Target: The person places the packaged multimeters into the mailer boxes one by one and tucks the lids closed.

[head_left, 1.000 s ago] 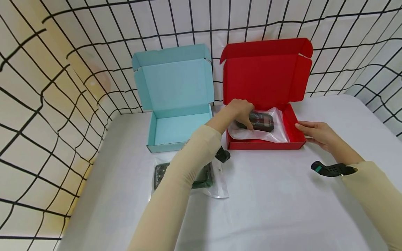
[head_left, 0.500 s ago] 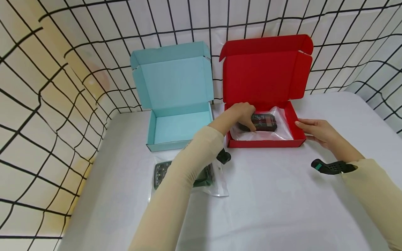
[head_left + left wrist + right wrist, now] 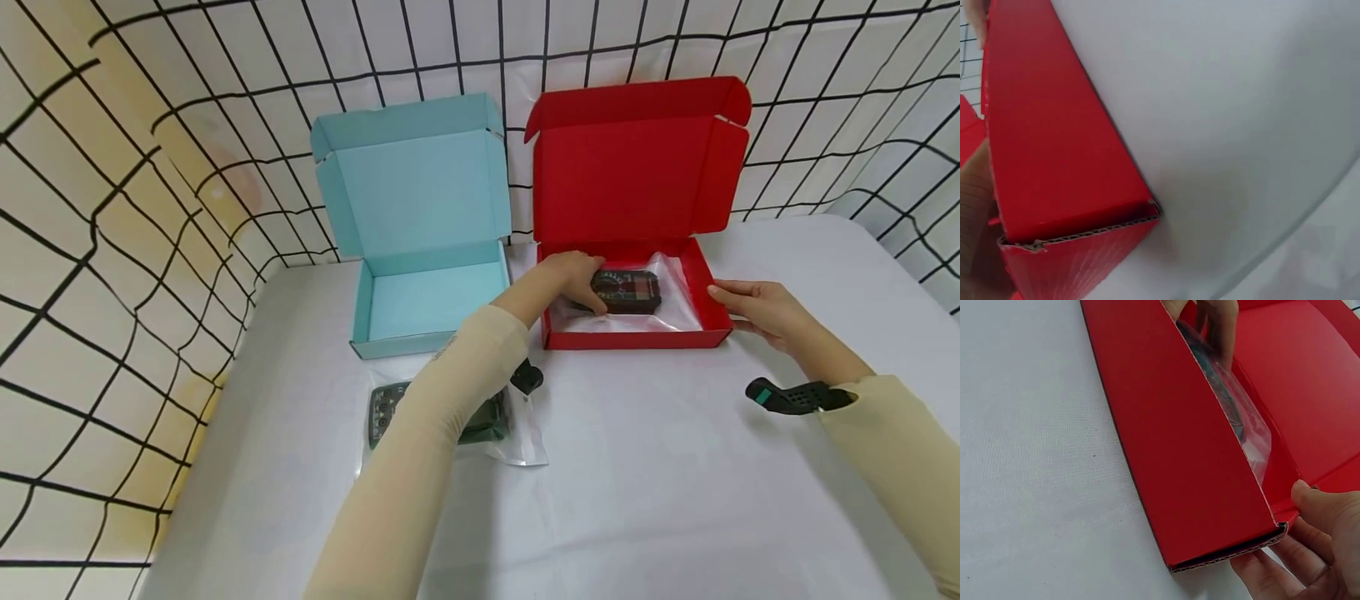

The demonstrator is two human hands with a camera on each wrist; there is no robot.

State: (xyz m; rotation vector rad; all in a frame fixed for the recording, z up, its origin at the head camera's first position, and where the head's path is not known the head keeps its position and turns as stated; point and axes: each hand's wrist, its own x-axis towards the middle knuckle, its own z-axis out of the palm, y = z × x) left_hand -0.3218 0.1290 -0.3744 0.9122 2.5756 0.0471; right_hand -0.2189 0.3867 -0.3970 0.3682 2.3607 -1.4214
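We see the left grip (image 3: pixel 572 279) curled partway closed round the left end of the meter (image 3: pixel 632 293), which lies in a clear bag (image 3: pixel 677 304) inside the red box (image 3: pixel 633 340). The right grip (image 3: pixel 765 317) pinches that box's right wall, thumb at the rim and fingers outside. Left of it on the tabletop (image 3: pixel 637 492) we find the blue box (image 3: pixel 401 345), lid raised, and nearer us a second bagged device (image 3: pixel 384 410), partly hidden by the left sleeve (image 3: pixel 442 400)

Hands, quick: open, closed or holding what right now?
Left hand: holding the bagged multimeter in the red box.
Right hand: holding the red box's right side.
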